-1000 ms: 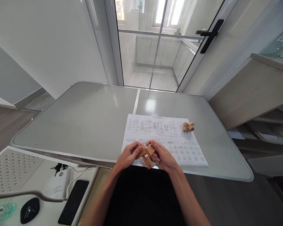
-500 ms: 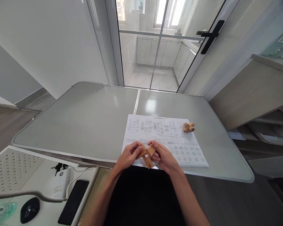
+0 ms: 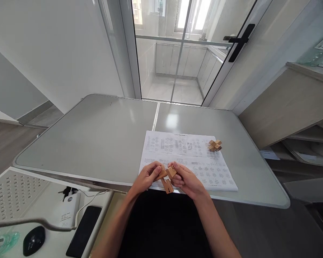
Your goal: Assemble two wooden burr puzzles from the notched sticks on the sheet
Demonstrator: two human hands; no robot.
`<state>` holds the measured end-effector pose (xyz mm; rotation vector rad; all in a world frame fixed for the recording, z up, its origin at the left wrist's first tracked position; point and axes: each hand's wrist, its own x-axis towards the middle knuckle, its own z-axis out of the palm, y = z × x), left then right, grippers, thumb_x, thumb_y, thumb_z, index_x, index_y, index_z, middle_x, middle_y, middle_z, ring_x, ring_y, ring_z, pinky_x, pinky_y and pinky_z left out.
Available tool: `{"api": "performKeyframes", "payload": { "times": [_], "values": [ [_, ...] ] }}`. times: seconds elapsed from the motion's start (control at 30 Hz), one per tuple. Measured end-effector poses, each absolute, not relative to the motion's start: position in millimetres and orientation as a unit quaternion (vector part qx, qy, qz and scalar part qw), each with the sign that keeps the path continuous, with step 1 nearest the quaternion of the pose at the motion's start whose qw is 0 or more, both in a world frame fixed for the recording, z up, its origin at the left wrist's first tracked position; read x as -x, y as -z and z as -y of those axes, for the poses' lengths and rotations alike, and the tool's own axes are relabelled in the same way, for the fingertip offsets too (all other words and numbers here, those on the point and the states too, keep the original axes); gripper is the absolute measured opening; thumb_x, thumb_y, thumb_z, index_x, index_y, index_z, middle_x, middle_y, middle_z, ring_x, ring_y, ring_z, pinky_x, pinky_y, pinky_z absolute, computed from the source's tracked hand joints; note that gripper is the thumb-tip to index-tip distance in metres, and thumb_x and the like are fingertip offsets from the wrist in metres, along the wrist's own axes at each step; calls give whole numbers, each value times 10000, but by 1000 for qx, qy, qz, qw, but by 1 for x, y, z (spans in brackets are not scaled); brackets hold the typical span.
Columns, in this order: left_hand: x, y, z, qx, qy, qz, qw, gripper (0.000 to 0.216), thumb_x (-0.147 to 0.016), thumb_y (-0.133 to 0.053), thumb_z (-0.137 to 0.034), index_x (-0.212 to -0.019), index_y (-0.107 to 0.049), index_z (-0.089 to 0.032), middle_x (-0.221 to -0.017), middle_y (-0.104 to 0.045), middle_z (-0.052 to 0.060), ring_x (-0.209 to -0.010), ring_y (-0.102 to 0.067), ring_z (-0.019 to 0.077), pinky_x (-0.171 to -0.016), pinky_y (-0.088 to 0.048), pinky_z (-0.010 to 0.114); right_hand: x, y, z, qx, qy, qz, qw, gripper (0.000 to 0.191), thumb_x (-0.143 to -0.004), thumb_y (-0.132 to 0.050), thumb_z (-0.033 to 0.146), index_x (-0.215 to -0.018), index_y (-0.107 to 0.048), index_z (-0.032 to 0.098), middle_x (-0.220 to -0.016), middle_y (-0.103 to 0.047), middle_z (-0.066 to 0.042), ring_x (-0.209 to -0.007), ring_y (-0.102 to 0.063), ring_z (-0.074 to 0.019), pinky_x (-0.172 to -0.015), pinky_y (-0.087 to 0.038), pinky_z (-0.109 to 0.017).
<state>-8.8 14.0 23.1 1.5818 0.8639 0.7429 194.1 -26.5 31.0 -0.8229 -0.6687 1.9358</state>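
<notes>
Both my hands meet over the near edge of a grey table (image 3: 97,136). My left hand (image 3: 146,177) and my right hand (image 3: 187,179) pinch a small cluster of notched wooden puzzle pieces (image 3: 167,179) between their fingertips; one piece hangs down from it. Under the hands lies a printed instruction sheet (image 3: 185,159) with rows of small diagrams. A second, assembled wooden puzzle (image 3: 214,145) rests on the sheet's far right corner, apart from both hands.
To my left stands a white perforated side table (image 3: 13,190) with a black phone (image 3: 84,230), a white power bank (image 3: 68,212), a dark mouse (image 3: 33,239) and cables. Pale wooden shelving (image 3: 293,107) stands on the right. Glass sliding doors (image 3: 183,53) are behind the table.
The hanging wooden piece has shifted slightly up and left between my fingers. Both hands stay in the same place at the table's near edge.
</notes>
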Motion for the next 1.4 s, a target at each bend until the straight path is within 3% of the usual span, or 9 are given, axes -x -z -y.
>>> {"api": "performKeyframes", "payload": {
  "times": [0.2,0.37,0.7,0.87,1.4],
  "values": [
    [7,-20,-14,-661,-297,-359,587,452,-1022,-459,-599,-905,-590,-183,-758,-497,-12,-691,-437,151,-661,-390,270,-193,-35,30,378,-735,351,440,397,-944,-701,581,-1025,-634,198,-618,-388,79,-523,-254,-73,-505,-232,-207],
    [6,-21,-12,-636,-305,-371,604,470,-1001,-466,-634,-923,-591,-188,-746,-473,-23,-638,-373,136,-601,-346,257,-182,-28,31,373,-755,307,444,420,-906,-729,608,-1011,-609,219,-613,-404,86,-502,-247,-67,-492,-216,-205],
    [11,-18,-14,-652,-315,-357,590,424,-1025,-453,-573,-921,-589,-184,-850,-541,6,-770,-471,166,-728,-410,274,-187,-28,35,384,-730,384,415,388,-953,-687,589,-1043,-574,229,-625,-404,93,-516,-237,-70,-494,-208,-206],
    [12,-20,-14,-647,-305,-364,597,449,-1013,-441,-599,-900,-580,-187,-832,-537,12,-761,-478,169,-729,-432,281,-189,-30,36,376,-734,403,398,388,-956,-674,606,-1007,-559,239,-599,-367,97,-533,-244,-82,-495,-210,-195],
    [9,-22,-15,-652,-312,-367,586,412,-1033,-416,-553,-901,-563,-192,-836,-513,-4,-782,-466,168,-752,-403,275,-185,-22,34,342,-766,340,424,371,-954,-713,554,-1020,-542,232,-634,-442,93,-485,-246,-44,-479,-205,-184]
  ]
}}
